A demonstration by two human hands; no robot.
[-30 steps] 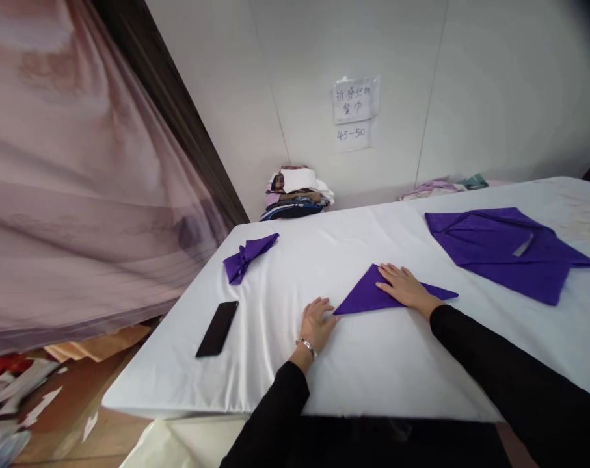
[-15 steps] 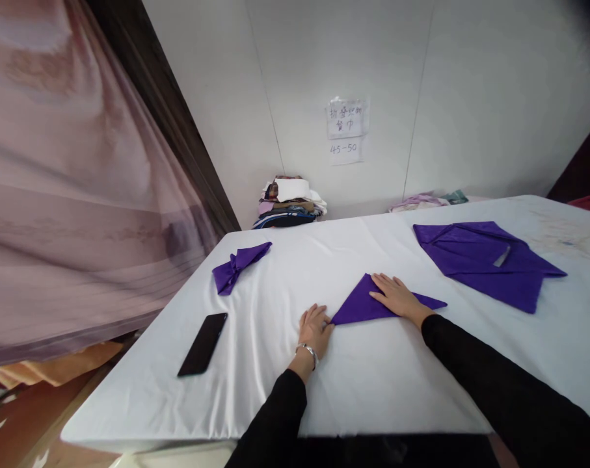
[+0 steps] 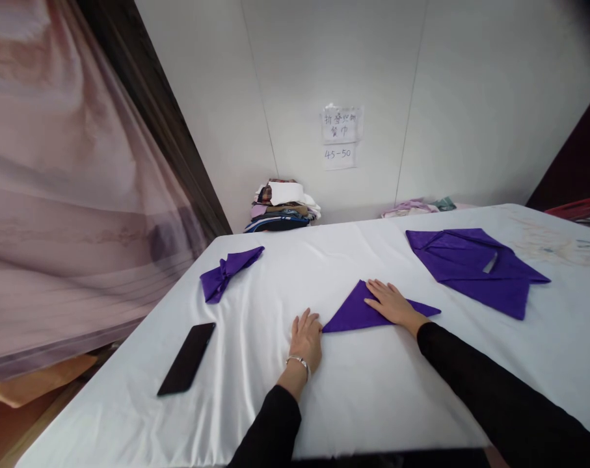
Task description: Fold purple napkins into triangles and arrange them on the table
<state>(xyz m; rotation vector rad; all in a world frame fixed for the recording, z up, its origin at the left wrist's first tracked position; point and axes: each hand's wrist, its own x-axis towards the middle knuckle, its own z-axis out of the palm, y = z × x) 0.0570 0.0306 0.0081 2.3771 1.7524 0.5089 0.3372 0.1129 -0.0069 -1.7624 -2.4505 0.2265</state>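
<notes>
A purple napkin lies folded into a flat triangle on the white tablecloth. My right hand rests flat on top of it, fingers stretched toward its upper corner, and covers part of its right side. At the napkin's left tip is my left hand, with its fingers stretched out on the cloth and its thumb side at the tip. Whether the left thumb presses on the tip I cannot tell. A bracelet circles the left wrist.
A knotted purple napkin lies at the back left, with a black phone in front of it. Several purple napkins are spread at the right with a small pale strip on them. Folded clothes are piled behind the table.
The whole view has shifted slightly, so the table things appear a little lower and further left. Both hands keep nearly the same places at the folded napkin.
</notes>
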